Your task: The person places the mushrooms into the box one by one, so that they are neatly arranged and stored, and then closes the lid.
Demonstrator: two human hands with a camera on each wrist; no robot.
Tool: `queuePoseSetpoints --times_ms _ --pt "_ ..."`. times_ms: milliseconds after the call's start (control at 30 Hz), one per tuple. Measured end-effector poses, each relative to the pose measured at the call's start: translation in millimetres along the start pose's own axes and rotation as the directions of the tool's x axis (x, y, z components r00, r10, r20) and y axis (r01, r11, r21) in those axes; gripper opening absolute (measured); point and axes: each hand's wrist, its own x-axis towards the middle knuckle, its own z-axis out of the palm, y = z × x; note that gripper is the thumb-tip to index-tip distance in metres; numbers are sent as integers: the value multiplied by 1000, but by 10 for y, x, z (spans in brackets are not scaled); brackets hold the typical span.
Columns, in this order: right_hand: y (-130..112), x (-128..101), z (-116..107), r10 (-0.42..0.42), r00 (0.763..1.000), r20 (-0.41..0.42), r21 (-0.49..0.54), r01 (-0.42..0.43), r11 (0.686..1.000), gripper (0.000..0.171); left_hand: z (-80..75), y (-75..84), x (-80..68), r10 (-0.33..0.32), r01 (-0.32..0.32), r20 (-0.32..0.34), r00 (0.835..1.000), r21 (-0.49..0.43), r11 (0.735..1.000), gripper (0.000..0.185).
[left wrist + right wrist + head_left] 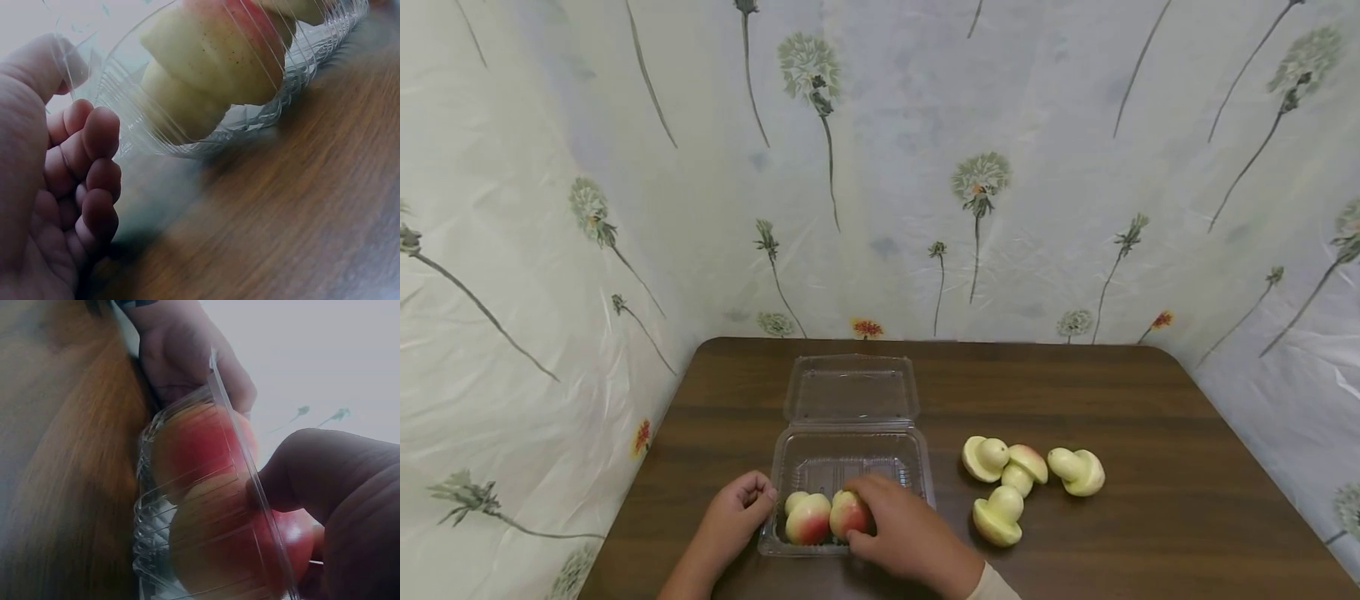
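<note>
1. Clamshell container (850,467), clear plastic, was seen standing open on the brown table (1187,517), near the front edge and left of the middle, its lid (852,390) laid back flat toward the rear edge.
2. At the container's left front corner, the left hand (737,510) was rested on the table with its fingers (94,181) curled inward; the thumb was seen touching the rim in the left wrist view, and nothing was held inside the curl.
3. Inside the tray, along its front wall, a first red-and-yellow fruit (807,517) was lain at the left side, seen through the ribbed plastic in the left wrist view (212,56).
4. Just beside it, touching it, a second red-and-yellow fruit (848,512) was gripped by the right hand (902,533), whose fingers were curled over its top and right side; the fruit was down inside the tray, and in the right wrist view (219,537) it was pressed close against the clear wall.
5. Right of the container, well apart from it and toward the middle of the table, four pale yellow-green fruits were left in a loose cluster: one at the rear left (985,457), one with a pink blush touching it (1024,467), one nearer the front edge (998,517), and one at the far right (1077,472).
6. Behind and beside the table, a white sheet (925,167) printed with dandelion stems was hung.
</note>
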Motion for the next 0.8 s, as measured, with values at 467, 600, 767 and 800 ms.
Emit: queuePoseSetpoints --times_ms 467,600,767,800 --pt "10 12 -33 10 997 80 -6 -9 1000 52 17 -298 146 1 -1 0 1000 1 1000 11" --pt "8 9 -21 -8 997 75 -24 9 1000 52 8 -310 142 8 -8 1 1000 3 1000 12" --pt "-12 3 -29 -10 997 74 -27 12 1000 49 6 -305 123 -2 2 -3 1000 5 1000 11" --pt "-17 3 -30 -11 997 74 -28 13 1000 48 6 -305 121 -5 5 -5 1000 4 1000 11"
